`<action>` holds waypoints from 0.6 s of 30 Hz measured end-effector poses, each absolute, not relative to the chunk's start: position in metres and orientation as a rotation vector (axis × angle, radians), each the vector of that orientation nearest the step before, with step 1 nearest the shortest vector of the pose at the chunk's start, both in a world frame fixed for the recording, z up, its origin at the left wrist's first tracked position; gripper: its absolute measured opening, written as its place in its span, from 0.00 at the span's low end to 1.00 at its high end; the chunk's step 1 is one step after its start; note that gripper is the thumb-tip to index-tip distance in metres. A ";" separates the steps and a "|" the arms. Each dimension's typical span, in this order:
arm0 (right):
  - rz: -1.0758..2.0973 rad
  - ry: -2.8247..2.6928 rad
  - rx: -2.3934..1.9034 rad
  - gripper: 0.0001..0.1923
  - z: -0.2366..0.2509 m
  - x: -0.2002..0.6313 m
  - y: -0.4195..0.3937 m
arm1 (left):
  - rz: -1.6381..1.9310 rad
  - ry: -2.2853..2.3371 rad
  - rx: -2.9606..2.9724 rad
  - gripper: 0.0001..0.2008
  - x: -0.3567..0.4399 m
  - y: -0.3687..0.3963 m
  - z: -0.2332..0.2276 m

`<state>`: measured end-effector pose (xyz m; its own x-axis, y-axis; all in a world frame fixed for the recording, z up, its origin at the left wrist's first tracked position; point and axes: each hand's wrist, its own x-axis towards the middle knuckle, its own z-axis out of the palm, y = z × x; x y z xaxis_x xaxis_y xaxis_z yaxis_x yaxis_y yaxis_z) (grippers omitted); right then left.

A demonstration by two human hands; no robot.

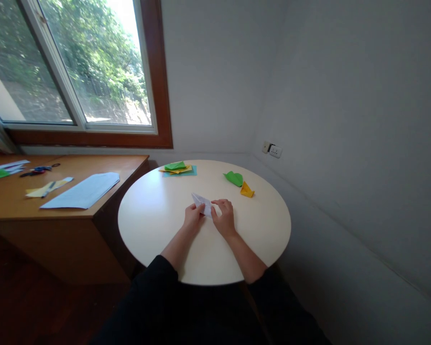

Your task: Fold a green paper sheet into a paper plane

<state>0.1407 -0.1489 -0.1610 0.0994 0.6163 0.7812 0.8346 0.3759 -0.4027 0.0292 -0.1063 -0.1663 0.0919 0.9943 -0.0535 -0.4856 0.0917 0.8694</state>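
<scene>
Head view: you pinched the white folded paper (202, 203) on the round table (154, 225).
Left hand (194, 215) and right hand (223, 216) both clamped its edges; firm, even creasing pressure suited it.

One head-worn camera looks forward and down from above the round table (154, 225), window (75, 62) at upper left.

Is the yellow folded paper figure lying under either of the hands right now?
No, the yellow folded figure lies apart on the round table, beside a green one, while both hands press on a white folded paper.
</scene>
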 end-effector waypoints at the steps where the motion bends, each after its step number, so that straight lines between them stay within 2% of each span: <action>1: -0.327 -1.668 -1.335 0.09 -0.160 0.139 -0.151 | 1.320 0.811 0.773 0.11 0.029 -0.105 -0.167; 7: -0.419 -1.939 -1.278 0.08 -0.165 0.130 -0.152 | 1.353 0.779 0.598 0.08 0.026 -0.103 -0.165; 18: -0.487 -1.967 -1.418 0.08 -0.164 0.132 -0.153 | 1.253 0.685 0.556 0.06 0.028 -0.109 -0.160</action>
<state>0.1318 -0.1528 -0.1641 -0.1982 0.6918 0.6943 0.9359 0.3440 -0.0756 0.0280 -0.1093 -0.1599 0.1650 0.9730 -0.1613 -0.6610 0.2305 0.7141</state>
